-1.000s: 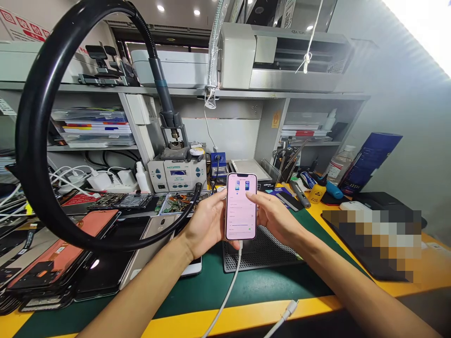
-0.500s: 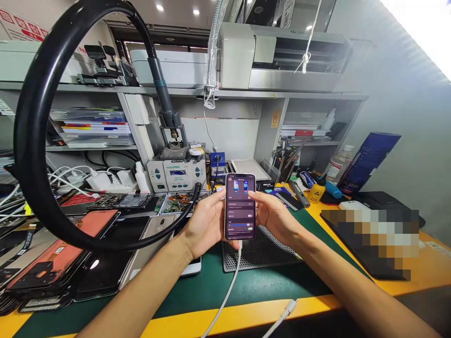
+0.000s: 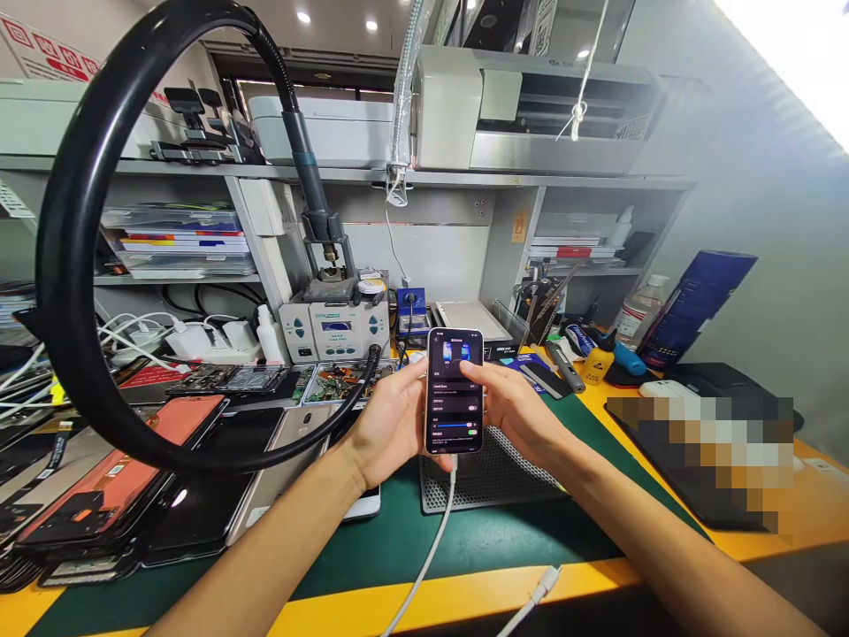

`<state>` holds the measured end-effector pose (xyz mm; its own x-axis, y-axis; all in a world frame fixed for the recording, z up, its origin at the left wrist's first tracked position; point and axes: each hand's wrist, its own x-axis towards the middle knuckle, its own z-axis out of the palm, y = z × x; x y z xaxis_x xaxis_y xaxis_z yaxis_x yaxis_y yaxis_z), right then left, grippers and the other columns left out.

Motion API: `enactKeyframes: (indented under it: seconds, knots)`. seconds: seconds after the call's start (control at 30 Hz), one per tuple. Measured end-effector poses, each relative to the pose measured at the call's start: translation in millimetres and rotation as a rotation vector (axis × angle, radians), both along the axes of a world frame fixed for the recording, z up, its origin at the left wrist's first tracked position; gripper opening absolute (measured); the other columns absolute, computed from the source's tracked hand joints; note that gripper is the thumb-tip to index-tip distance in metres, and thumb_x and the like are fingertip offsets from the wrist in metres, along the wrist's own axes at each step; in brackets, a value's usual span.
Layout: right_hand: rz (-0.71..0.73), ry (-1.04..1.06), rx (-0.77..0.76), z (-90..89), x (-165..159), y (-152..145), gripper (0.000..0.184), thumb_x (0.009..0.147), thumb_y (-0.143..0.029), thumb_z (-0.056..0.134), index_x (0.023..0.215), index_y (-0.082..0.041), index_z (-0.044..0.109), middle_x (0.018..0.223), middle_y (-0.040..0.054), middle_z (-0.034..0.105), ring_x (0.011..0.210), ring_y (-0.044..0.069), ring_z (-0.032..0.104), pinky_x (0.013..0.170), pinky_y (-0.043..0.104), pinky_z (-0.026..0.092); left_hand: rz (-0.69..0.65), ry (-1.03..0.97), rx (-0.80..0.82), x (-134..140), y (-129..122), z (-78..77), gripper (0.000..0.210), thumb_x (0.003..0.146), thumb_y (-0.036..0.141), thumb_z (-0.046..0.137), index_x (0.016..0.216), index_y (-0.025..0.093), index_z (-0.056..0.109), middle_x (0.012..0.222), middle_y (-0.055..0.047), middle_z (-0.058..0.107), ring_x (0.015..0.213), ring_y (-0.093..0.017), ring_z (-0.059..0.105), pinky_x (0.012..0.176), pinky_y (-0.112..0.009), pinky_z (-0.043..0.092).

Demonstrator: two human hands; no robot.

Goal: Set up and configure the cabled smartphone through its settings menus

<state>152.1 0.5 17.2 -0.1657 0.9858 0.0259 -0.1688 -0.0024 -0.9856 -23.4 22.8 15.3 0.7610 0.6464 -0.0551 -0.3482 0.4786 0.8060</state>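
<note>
My left hand (image 3: pixel 388 423) grips a smartphone (image 3: pixel 455 391) upright above the green mat (image 3: pixel 398 531). Its screen is lit with a dark settings page. A white cable (image 3: pixel 431 548) is plugged into the phone's bottom and runs down off the bench edge. My right hand (image 3: pixel 514 409) rests against the phone's right side, its index finger stretched across the upper screen.
A black ring lamp (image 3: pixel 80 265) arcs at left over stacked phone screens (image 3: pixel 112 487). A soldering station (image 3: pixel 335 327) and circuit-board trays (image 3: pixel 332 382) stand behind. A perforated black pad (image 3: pixel 491 473) lies under the phone. Tools, bottles and a blue box (image 3: pixel 696 305) sit at right. A loose cable end (image 3: pixel 540 588) hangs at the front.
The phone's screen went from a light pinkish page to a dark one. Both hands stayed almost still, with the right index finger on the upper screen.
</note>
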Motion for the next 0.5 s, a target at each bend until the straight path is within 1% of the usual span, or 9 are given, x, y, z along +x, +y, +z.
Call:
enactKeyframes:
  seconds: [0.07,0.13,0.23,0.37,0.5]
  knots:
    - [-0.027,-0.02,0.009,-1.5,-3.9,0.2,0.038,0.085,-0.053,0.071,0.094,-0.016,0.069,0.084,0.0052,0.068,0.071,0.019,0.061,0.061,0.03,0.05,0.008,0.012,-0.004,0.6,-0.4,0.4,0.052,0.1,0.051,0.04,0.13,0.016,0.065,0.114,-0.017,0.066,0.076,-0.024,0.063,0.052,-0.04,0.058]
    - [-0.079,-0.052,0.049,-3.9,-8.4,0.6,0.04,0.083,-0.054,0.073,0.091,-0.015,0.069,0.079,0.0035,0.066,0.067,0.016,0.058,0.061,0.029,0.046,0.019,0.027,-0.002,1.0,-1.4,0.8,0.053,0.1,0.051,0.04,0.132,0.017,0.064,0.116,-0.017,0.066,0.077,-0.024,0.064,0.052,-0.039,0.058]
    - [-0.153,-0.073,0.107,-7.2,-13.2,1.0,0.038,0.082,-0.053,0.074,0.087,-0.015,0.068,0.076,0.0014,0.064,0.065,0.015,0.055,0.061,0.028,0.044,0.03,0.045,0.004,1.0,-2.9,0.3,0.053,0.1,0.05,0.041,0.134,0.015,0.062,0.116,-0.018,0.066,0.079,-0.025,0.065,0.052,-0.039,0.058]
    - [-0.119,0.02,0.078,-7.9,-11.2,1.1,0.034,0.083,-0.051,0.07,0.085,-0.017,0.068,0.077,0.0016,0.066,0.066,0.017,0.057,0.06,0.029,0.045,0.018,0.022,0.003,0.7,-2.5,-1.6,0.055,0.1,0.052,0.04,0.135,0.016,0.061,0.116,-0.018,0.066,0.082,-0.028,0.066,0.053,-0.04,0.059]
    - [-0.058,0.066,0.005,-4.4,-5.4,1.5,0.035,0.084,-0.051,0.064,0.091,-0.018,0.07,0.083,0.005,0.07,0.072,0.022,0.063,0.063,0.032,0.049,0.0,-0.021,-0.009,0.2,-0.9,-1.4,0.056,0.1,0.052,0.039,0.134,0.015,0.062,0.117,-0.019,0.066,0.082,-0.029,0.068,0.054,-0.041,0.058]
